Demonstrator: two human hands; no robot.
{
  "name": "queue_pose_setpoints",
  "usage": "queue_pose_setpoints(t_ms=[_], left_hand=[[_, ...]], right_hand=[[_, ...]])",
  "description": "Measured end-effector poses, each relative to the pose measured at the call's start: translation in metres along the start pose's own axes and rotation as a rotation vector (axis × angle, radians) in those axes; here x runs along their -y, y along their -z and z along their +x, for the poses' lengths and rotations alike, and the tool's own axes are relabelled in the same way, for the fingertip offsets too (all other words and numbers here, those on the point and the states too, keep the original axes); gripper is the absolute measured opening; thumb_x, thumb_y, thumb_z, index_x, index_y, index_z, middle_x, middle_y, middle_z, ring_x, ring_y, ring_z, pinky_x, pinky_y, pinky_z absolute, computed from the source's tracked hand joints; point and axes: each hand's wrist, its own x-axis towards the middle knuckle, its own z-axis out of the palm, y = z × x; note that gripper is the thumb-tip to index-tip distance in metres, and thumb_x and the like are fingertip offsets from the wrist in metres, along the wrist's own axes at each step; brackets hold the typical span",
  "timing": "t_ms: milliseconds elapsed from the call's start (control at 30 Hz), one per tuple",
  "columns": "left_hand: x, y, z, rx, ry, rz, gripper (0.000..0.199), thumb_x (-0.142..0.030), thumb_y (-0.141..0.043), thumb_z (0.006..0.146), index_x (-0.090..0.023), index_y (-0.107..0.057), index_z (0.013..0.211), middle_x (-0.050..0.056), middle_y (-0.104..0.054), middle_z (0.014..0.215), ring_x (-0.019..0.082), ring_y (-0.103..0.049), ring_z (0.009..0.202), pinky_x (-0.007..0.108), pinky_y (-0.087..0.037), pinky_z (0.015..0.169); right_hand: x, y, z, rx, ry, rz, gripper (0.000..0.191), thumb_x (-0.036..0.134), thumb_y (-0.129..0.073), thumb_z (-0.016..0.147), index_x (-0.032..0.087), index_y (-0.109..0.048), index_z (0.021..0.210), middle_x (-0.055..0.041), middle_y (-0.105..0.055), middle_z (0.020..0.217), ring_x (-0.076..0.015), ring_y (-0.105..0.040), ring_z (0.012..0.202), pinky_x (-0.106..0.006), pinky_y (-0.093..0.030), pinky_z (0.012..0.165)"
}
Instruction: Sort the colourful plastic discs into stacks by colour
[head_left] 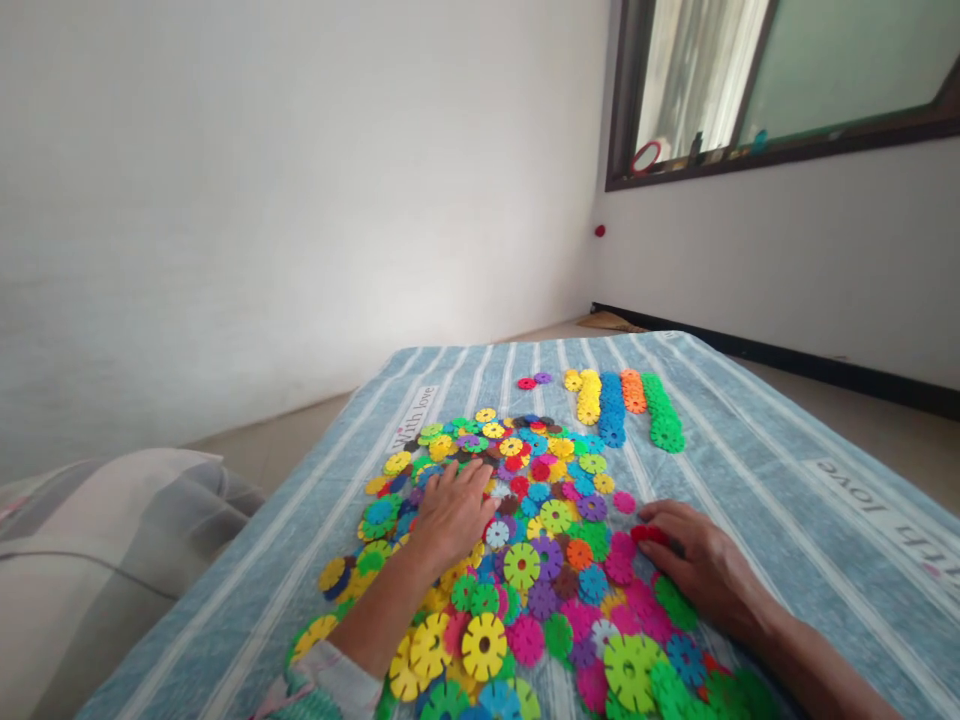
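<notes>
A heap of interlocking plastic snowflake discs (540, 560) in mixed colours, spread under and between both hands. Pinched in the curled fingers (664, 517) of the right hand (709, 570), a small cluster of red discs (649, 535), the fingers drawn together and clamped on it, with pink discs just beneath. Left hand (450, 515) palm down on the heap, its fingers (461, 480) slightly apart, lying flat on the discs and gripping nothing. Around the left wrist, a patterned sleeve cuff (330, 680).

Well beyond both sets of fingers, four sorted rows of discs side by side: a yellow row (589, 397), a blue row (611, 410), an orange row (634, 390) and a green row (664, 415). Just left of those rows, a lone red disc (526, 383) and a purple disc (542, 378).

Beneath it all, a striped blue bedsheet (750, 480) printed with the words "With love". Left of the left fingers, a pale grey cushion (112, 540). Past the far edge of the bed, a beige floor (847, 440), a white wall (300, 200) and black skirting (787, 352). High to the right of the fingers, a dark-framed window (750, 80) with a small round mirror (645, 157) on its sill.
</notes>
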Motion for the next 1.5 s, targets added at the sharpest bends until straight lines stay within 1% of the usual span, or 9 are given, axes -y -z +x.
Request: queue_pose_setpoints(t_ms=[167,267,433,667,800,967,1133,1300,1500], left_hand=[[-0.021,0.014,-0.007,0.101,-0.005,0.038,0.033,-0.025,-0.051,0.086,-0.021,-0.058,0.118,0.016,-0.055,0.132,0.036,-0.052,0.117,0.057,-0.043,0.09],[-0.033,0.02,-0.012,0.149,-0.033,0.037,0.03,-0.021,-0.047,0.086,-0.021,-0.059,0.114,0.017,-0.053,0.133,0.035,-0.052,0.116,0.056,-0.046,0.087],[-0.047,0.021,-0.018,0.207,-0.127,0.04,0.035,-0.011,-0.043,0.083,-0.019,-0.058,0.114,0.015,-0.053,0.133,0.036,-0.046,0.122,0.055,-0.045,0.089],[-0.052,0.024,-0.017,0.138,-0.196,-0.098,0.017,-0.014,-0.046,0.085,-0.019,-0.061,0.091,0.01,-0.064,0.1,0.024,-0.059,0.1,0.038,-0.05,0.088],[-0.051,0.029,-0.014,0.093,-0.189,-0.144,0.014,-0.015,-0.048,0.085,-0.019,-0.061,0.086,0.007,-0.064,0.093,0.021,-0.062,0.094,0.034,-0.051,0.086],[-0.051,0.026,-0.016,0.082,-0.136,-0.103,0.012,-0.022,-0.056,0.083,-0.019,-0.063,0.092,0.009,-0.064,0.106,0.025,-0.059,0.104,0.039,-0.05,0.089],[-0.058,0.024,-0.019,0.208,-0.096,-0.078,0.029,-0.028,-0.057,0.085,-0.019,-0.06,0.112,0.014,-0.054,0.131,0.031,-0.049,0.122,0.048,-0.044,0.097],[-0.065,0.029,-0.022,0.218,-0.175,-0.094,0.019,-0.027,-0.052,0.088,-0.018,-0.062,0.102,0.011,-0.058,0.123,0.028,-0.052,0.118,0.046,-0.044,0.097],[-0.067,0.032,-0.026,0.243,-0.197,-0.086,0.019,-0.022,-0.049,0.088,-0.017,-0.062,0.101,0.012,-0.059,0.121,0.029,-0.053,0.115,0.046,-0.045,0.095]], right_hand=[[0.002,0.0,0.0,0.001,-0.007,0.002,0.023,0.034,-0.051,0.088,0.021,-0.067,0.077,-0.0059,-0.066,0.104,-0.0214,-0.061,0.096,-0.036,-0.047,0.088],[0.0,-0.001,-0.001,-0.012,-0.005,0.011,0.021,0.034,-0.053,0.087,0.022,-0.069,0.079,-0.0055,-0.067,0.105,-0.0217,-0.061,0.097,-0.036,-0.048,0.088],[-0.002,-0.002,-0.001,-0.003,-0.002,0.01,0.02,0.033,-0.053,0.087,0.023,-0.069,0.08,-0.0055,-0.067,0.105,-0.0223,-0.062,0.097,-0.036,-0.048,0.087],[-0.002,-0.002,-0.001,0.011,-0.003,-0.003,0.022,0.034,-0.051,0.088,0.022,-0.068,0.079,-0.0056,-0.066,0.106,-0.0221,-0.061,0.098,-0.035,-0.048,0.087],[-0.001,-0.001,-0.001,0.009,0.0,-0.004,0.022,0.034,-0.051,0.088,0.022,-0.068,0.081,-0.0058,-0.066,0.106,-0.0219,-0.061,0.098,-0.036,-0.048,0.088],[0.0,-0.001,0.0,0.0,0.002,0.002,0.02,0.033,-0.052,0.088,0.022,-0.068,0.081,-0.0052,-0.066,0.105,-0.0214,-0.061,0.097,-0.035,-0.047,0.088],[0.001,-0.001,0.0,0.005,-0.001,0.006,0.021,0.032,-0.051,0.089,0.021,-0.067,0.081,-0.0062,-0.066,0.105,-0.0212,-0.06,0.097,-0.035,-0.046,0.088],[0.001,-0.001,0.001,-0.014,-0.007,0.025,0.018,0.03,-0.052,0.087,0.021,-0.066,0.081,-0.0056,-0.066,0.102,-0.0207,-0.061,0.095,-0.034,-0.046,0.087],[0.003,-0.001,0.002,-0.013,-0.009,0.023,0.019,0.029,-0.052,0.088,0.02,-0.064,0.077,-0.0056,-0.066,0.101,-0.0204,-0.06,0.095,-0.034,-0.045,0.087]])
